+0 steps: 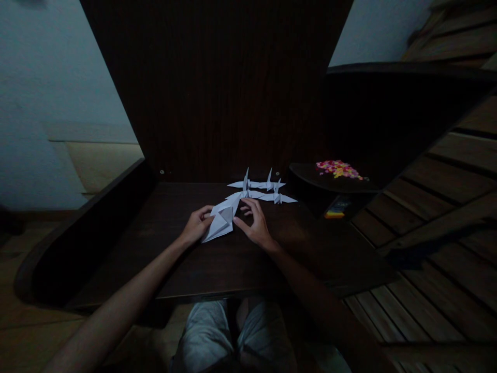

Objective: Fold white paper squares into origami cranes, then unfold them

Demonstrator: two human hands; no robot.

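A partly folded sheet of white paper (222,224), with a pointed flap standing up on it, is tilted slightly above the dark desk. My left hand (196,225) pinches its left edge, thumb on top. At the paper's right edge is my right hand (254,224), fingers curved and apart; the thumb tip is at the edge, and whether it touches cannot be made out. Just beyond the hands, several finished white paper cranes (276,197) stand close together with wings spread. The nearest crane (245,189) is partly hidden behind the paper and fingers.
The dark wooden desk (186,277) has a raised side panel (89,233) on the left and a tall back panel (221,93). A small corner shelf (306,173) at right carries a pile of colourful small pieces (339,169). Beneath it sits a yellow-edged item (334,213).
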